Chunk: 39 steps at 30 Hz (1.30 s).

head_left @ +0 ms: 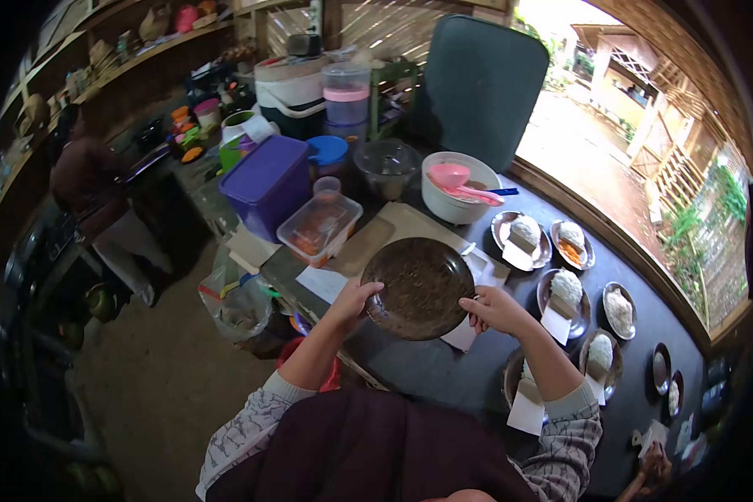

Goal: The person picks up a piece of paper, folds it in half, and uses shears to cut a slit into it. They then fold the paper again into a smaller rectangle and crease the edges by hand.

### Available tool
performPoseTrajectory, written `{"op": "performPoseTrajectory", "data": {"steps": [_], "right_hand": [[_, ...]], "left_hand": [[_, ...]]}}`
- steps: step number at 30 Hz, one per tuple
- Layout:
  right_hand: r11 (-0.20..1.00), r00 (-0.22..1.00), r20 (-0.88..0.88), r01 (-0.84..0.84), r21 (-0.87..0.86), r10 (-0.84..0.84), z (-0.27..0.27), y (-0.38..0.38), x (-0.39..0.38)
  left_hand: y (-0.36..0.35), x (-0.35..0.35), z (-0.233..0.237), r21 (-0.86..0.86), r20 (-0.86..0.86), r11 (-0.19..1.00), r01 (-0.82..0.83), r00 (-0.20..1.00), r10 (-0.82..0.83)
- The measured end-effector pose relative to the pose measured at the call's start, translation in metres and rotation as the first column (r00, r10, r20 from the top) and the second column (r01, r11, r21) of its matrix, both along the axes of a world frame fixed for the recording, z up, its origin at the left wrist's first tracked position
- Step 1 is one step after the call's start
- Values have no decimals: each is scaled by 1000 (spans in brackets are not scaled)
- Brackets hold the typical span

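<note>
A round dark brown plate (pixel 418 289) is held up over the near edge of the dark table, its face toward the camera. My left hand (pixel 358 303) grips its left rim with the thumb on top. On the right rim, my right hand (pixel 492 309) pinches the plate between thumb and fingers. Behind the plate lie brown paper sheets (pixel 422 219) and a white sheet (pixel 322 283). To the right stand several dark plates of white rice; one rice mound (pixel 566 286) has a folded paper leaning in front of it.
Beyond the plate are a clear container of orange food (pixel 320 226), a purple box (pixel 268 186), a glass bowl (pixel 387 167) and a white bucket (pixel 460 188) with pink utensils. A person (pixel 100 184) stands at the left. Another person's hand (pixel 655 467) shows at the lower right.
</note>
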State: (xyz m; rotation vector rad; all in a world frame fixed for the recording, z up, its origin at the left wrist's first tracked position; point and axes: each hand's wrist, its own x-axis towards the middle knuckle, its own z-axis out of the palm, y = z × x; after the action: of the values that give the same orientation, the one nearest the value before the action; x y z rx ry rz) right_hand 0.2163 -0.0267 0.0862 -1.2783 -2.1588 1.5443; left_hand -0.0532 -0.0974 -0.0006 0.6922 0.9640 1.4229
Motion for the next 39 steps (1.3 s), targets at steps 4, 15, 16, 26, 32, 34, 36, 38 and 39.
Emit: {"op": "performPoseTrajectory", "data": {"steps": [4,15,16,26,32,34,36,38,39], "right_hand": [[995,996,86,-24,100,16,-13,11,-31],[604,985,168,-156,781,37,-77,93,-31],[563,968,249,-226,795,36,-77,87,-35],[523,894,447,-394,756,28,-62,76,-51],[387,878,473,-464,797,78,-71,78,-63],[413,864,493,-488,769,103,-70,78,-64],[441,850,511,-511,738,128,-65,78,-64],[324,837,513,-546,772,188,-55,74,-60],[322,836,513,-548,772,194,-55,77,-59]], "left_hand": [[-24,-19,-9,-52,-34,997,-56,998,54],[-37,-8,-12,-23,-212,987,162,964,-163],[-40,-9,-10,-55,-194,993,106,974,-115],[-57,-40,-11,-73,-221,983,-170,964,151],[-68,-46,-14,-84,-243,979,-186,957,161],[-72,-46,-14,-55,-259,978,-201,949,181],[-80,-47,-11,-98,-248,979,-177,957,148],[-86,-49,-11,-106,-260,975,-194,952,161],[-88,-50,-11,-110,-272,972,-206,947,169]]}}
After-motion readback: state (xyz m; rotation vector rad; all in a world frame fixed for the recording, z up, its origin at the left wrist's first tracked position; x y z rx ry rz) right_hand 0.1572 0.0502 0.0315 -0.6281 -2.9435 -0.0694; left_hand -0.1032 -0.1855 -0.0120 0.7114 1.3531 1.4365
